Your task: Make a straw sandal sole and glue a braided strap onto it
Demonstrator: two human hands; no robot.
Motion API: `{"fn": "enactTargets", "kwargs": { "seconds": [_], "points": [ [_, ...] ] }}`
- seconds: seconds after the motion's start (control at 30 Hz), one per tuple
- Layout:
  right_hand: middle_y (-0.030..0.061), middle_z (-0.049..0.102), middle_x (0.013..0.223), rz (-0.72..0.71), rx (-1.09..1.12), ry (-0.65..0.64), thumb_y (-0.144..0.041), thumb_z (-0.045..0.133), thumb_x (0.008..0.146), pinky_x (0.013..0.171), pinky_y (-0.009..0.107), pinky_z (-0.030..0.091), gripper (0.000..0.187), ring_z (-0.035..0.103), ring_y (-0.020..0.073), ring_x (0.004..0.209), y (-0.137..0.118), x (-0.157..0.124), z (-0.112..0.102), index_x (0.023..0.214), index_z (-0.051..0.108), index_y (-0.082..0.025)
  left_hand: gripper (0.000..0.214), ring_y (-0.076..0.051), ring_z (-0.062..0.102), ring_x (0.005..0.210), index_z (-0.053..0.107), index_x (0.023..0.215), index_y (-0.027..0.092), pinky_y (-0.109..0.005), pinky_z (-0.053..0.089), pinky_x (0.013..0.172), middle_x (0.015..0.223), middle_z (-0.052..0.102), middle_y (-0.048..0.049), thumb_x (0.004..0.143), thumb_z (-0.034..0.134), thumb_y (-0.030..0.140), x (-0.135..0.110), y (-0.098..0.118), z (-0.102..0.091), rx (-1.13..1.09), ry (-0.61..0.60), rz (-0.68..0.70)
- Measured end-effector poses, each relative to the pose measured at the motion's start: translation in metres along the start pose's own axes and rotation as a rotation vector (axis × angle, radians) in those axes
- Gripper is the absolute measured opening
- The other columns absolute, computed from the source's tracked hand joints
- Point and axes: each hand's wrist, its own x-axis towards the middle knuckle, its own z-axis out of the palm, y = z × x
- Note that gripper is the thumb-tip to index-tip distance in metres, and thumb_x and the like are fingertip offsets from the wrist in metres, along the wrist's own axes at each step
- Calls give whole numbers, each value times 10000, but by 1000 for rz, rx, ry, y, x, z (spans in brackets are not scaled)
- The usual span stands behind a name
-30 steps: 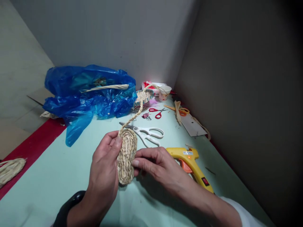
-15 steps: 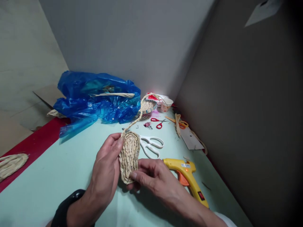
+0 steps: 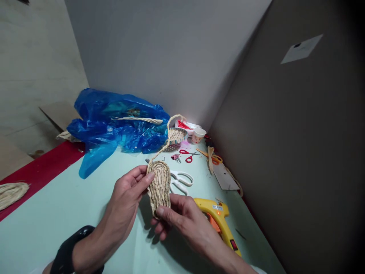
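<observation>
Grips the coiled oval of braid (image 3: 160, 186) mid-view, above the tabletop (image 3: 65, 201); pinches its ten o'clock edge with the left hand (image 3: 128, 203) and its six o'clock end with the right hand (image 3: 185, 219), thumbs on the face. Leads the braid tail (image 3: 169, 133) away toward twelve.

Has room toward eight and nine, out to the red strip (image 3: 47, 167). Comes close to white scissors (image 3: 184, 177) between two and three, partly behind the oval, and to a yellow glue gun (image 3: 226, 232) at four, just beside the right hand. Meets the dark wall (image 3: 299, 152) past three.

Shows a label (image 3: 218, 208) on the gun, too small to read, and red printing on a paper cup (image 3: 198, 137) at one.

Spreads pale green underneath; backs onto a grey panel (image 3: 159, 49) at twelve, behind a blue bag (image 3: 122, 133) at eleven.
</observation>
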Motion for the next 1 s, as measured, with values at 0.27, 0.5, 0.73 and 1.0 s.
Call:
{"fn": "enactTargets", "kwargs": {
  "seconds": [0.27,0.5,0.73,1.0],
  "points": [
    [63,670,652,50,36,-12,-617,797,663,609,303,531,535,634,146,537,3,1,0,748,612,-122,260,-134,620,709,687,889,169,-197,502,649,779,732,7,722,808,328,1,-2,0,8,5,9],
    [22,607,737,-195,-259,-30,-529,609,915,704,256,450,419,542,130,703,-17,-5,-15,790,686,-136,296,-163,668,752,694,951,172,-227,530,684,817,756,-3,725,799,332,2,-1,-2,-3,-15,16],
    [-6,646,761,-297,-90,135,-409,754,813,707,220,444,236,549,107,703,-17,1,-24,850,779,-177,334,-211,699,825,714,1010,160,-293,546,761,879,777,-39,732,797,326,-1,-6,-1,56,-85,-15],
    [20,685,708,-238,-170,160,-492,741,777,735,257,467,350,598,131,693,-10,6,-24,789,749,-142,370,-247,692,820,731,1028,158,-369,530,782,886,778,-59,738,793,380,2,-17,-6,113,-101,-4]
  ]
}}
